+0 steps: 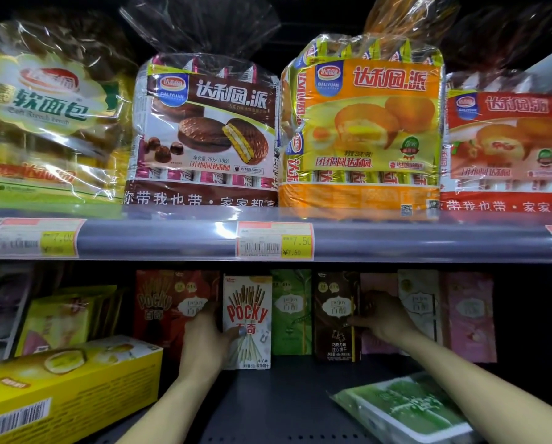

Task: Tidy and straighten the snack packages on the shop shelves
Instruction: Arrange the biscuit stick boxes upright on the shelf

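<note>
While upright — white Pocky box (247, 318) in left hand (204, 338), thumb across front.

Dark shelf rail (172, 241), price label reading 7.50 (274, 240), second label at left (34, 240), dark lower shelf (284, 395)

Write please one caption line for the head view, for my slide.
Left hand grips the white Pocky box while right hand holds the dark brown Pejoy box on the lower shelf.

Four snack bags (204, 129) are ranged along the upper shelf (396, 241); at six o'clock below, biscuit boxes (247, 318) are stood upright in a row.
</note>
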The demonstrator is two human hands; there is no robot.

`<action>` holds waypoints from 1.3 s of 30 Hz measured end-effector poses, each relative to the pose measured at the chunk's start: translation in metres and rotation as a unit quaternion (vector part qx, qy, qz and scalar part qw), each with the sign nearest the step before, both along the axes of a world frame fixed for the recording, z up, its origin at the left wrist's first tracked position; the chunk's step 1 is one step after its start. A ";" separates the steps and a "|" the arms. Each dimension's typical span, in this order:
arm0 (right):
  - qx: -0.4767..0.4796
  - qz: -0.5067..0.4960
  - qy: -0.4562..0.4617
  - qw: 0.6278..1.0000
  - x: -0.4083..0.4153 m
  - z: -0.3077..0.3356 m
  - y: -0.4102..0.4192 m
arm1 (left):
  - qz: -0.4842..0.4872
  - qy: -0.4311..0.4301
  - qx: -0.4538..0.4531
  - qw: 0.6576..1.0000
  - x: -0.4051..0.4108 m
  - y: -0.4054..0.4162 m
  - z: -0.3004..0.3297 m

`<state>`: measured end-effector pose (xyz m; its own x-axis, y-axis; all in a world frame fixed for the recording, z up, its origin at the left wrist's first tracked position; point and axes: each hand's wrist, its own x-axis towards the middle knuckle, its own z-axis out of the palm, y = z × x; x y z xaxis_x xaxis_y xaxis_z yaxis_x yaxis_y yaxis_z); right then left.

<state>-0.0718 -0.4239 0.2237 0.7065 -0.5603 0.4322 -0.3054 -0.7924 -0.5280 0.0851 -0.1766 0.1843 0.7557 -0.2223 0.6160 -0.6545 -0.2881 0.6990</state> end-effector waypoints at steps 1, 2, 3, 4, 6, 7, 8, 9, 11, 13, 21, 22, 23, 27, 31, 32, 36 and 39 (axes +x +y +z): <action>-0.003 -0.001 0.001 1.000 0.000 -0.001 0.000 | 0.002 -0.001 0.002 1.000 0.000 0.000 0.000; -0.010 -0.002 0.000 1.000 0.000 -0.001 0.001 | 0.003 -0.001 0.003 1.000 0.000 0.000 0.000; -0.013 -0.004 0.000 1.000 -0.001 -0.001 0.002 | 0.003 -0.001 0.005 1.000 0.000 0.000 0.000; -0.016 -0.005 -0.001 1.000 -0.001 -0.001 0.002 | 0.005 0.001 0.008 1.000 0.000 0.000 0.000; -0.018 -0.003 0.000 1.000 -0.001 0.000 0.003 | 0.009 0.007 0.011 1.000 0.000 0.000 0.000; -0.019 -0.002 0.001 1.000 -0.001 0.000 0.003 | 0.008 0.010 0.010 1.000 0.000 0.000 0.000; -0.023 -0.002 0.001 1.000 -0.001 0.000 0.002 | 0.007 0.013 0.010 1.000 0.000 0.000 0.001; -0.025 -0.003 0.001 1.000 -0.001 -0.001 0.002 | 0.008 0.013 0.011 1.000 0.000 0.000 0.000; -0.031 -0.002 0.003 1.000 -0.002 -0.001 0.003 | 0.010 0.013 0.012 1.000 0.000 0.000 0.001; -0.031 0.002 0.008 0.999 -0.003 0.000 0.003 | 0.009 0.015 0.010 1.000 -0.001 0.000 0.001; -0.049 -0.034 0.064 0.996 -0.016 0.008 0.005 | 0.014 0.078 0.016 0.997 0.001 -0.001 -0.001; -0.051 -0.039 0.071 0.995 -0.020 0.011 0.006 | 0.018 0.087 0.028 0.996 0.000 -0.001 0.000; -0.053 -0.045 0.078 0.995 -0.026 0.013 0.008 | 0.021 0.092 0.040 0.995 -0.001 0.000 0.001; -0.050 -0.047 0.068 0.995 -0.052 0.018 0.015 | 0.017 0.102 0.057 0.993 -0.010 0.006 0.005; 0.009 -0.017 0.018 1.000 -0.082 0.013 0.019 | 0.002 0.040 0.051 0.998 -0.046 0.007 0.016; 0.029 -0.014 0.004 0.999 -0.090 0.011 0.018 | -0.007 0.024 0.056 0.998 -0.059 0.006 0.019; 0.032 -0.030 -0.010 0.999 -0.122 0.000 0.016 | -0.114 0.021 0.101 0.988 -0.110 -0.012 0.022; 0.025 -0.008 -0.030 0.999 -0.145 -0.007 0.024 | -0.174 0.045 0.204 0.962 -0.140 -0.029 0.021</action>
